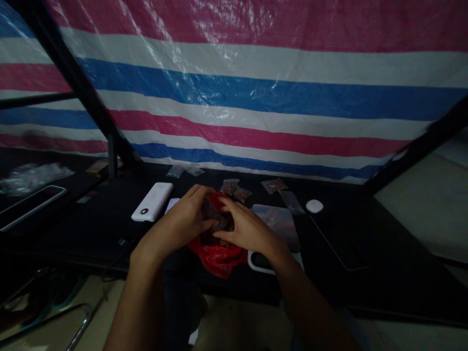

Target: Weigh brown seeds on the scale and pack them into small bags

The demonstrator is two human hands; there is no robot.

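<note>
A red plastic bag [219, 261] stands open at the table's front edge, with small dark brown pieces [227, 242] inside. My left hand [188, 214] curves over its left side, thumb and fingers closed around what looks like a small clear plastic bag [211, 210] in the red bag's mouth. From the right, my right hand [246, 224] reaches into the opening, its thumb and fingers curled around the brown pieces; exactly what it grips is hidden and dim. Just to the right lies a white scale [256, 262] with a square metal plate [280, 225], partly under my right forearm.
Behind the red bag lie small filled zip bags [241, 194], another filled bag [274, 185] and flat clear bags [291, 202]. A white power bank [152, 202] is at left, a round white case [314, 206] and dark tablet [340, 243] at right. Striped sheeting [256, 107] hangs behind.
</note>
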